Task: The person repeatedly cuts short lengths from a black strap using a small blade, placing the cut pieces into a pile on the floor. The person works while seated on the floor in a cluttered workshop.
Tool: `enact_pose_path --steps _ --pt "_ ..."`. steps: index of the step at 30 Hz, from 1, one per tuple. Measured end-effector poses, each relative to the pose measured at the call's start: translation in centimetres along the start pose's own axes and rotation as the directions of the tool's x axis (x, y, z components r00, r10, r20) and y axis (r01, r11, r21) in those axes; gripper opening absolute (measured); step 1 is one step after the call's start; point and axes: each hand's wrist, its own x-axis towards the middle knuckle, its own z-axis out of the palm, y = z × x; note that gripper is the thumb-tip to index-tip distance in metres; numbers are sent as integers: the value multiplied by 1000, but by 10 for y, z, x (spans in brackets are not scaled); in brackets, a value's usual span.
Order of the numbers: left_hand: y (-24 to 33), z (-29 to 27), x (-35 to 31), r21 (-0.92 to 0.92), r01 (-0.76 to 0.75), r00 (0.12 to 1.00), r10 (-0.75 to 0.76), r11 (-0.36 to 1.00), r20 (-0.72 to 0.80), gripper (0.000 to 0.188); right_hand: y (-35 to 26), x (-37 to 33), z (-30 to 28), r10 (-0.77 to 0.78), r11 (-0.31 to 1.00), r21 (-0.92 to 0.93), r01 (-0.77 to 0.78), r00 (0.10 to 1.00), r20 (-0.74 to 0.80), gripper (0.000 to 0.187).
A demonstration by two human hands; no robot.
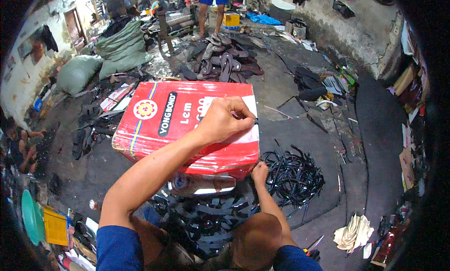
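Left hand [225,121] rests on the red tin box [178,125] on the floor, fingers pinched closed on a thin black strap [256,123] at the white sheet [248,130]. Right hand [259,171] grips the box's lower corner. Best keep the box braced and that pinch firm.

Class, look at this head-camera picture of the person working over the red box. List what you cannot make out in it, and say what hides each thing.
- Head view: what the left hand pinches on the red box; its fingers cover it.
- Head view: fingertips of the right hand, tucked under the box's edge.
- Head view: the shiny can, mostly hidden beneath the box.
- Head view: the person standing far off, cut by the top edge.
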Motion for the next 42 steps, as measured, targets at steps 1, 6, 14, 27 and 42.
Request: enact_pose_path --steps 1,6,14,27,42 --pt "4 10 10 -55 -7 1000 8 998 20 10 43 9 7 6 996 -83 -14 996 -92 24" --pt "-4 -2 -4 -54 40 999 -41 998 -25 10 44 -20 14 117 993 -8 -117 992 46 25" --pt "-5 3 2 -81 -2 1000 2 997 4 8 136 -10 31 46 980 -195 -30 996 77 19" --pt "3 -5 -2 344 -554 833 496 759 248 41 107 55 -193 19 759 -613 -218 949 -315 24" --pt "53 -10 -47 574 -651 754 504 497 420 41 37 -179 -76 -58 958 -82 274 467 883 46"
